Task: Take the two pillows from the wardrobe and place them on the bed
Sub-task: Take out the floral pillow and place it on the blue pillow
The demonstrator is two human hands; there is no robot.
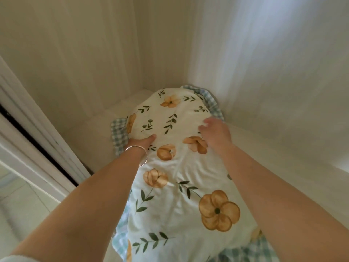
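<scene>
A white pillow (175, 167) printed with orange flowers and green leaves, edged with a blue checked frill, lies inside the wardrobe compartment and reaches toward me. My left hand (140, 142), a silver bangle on its wrist, grips the pillow's left side with the fingers tucked under the edge. My right hand (216, 132) rests on top of the pillow near its right side, fingers spread and blurred. More floral and checked fabric (251, 248) shows at the bottom right; I cannot tell whether it is a second pillow.
The wardrobe's pale inner walls (264, 72) close in at the left, back and right. A white wardrobe door frame (37, 133) with a dark gap runs along the left. A light floor (17, 203) shows at the lower left.
</scene>
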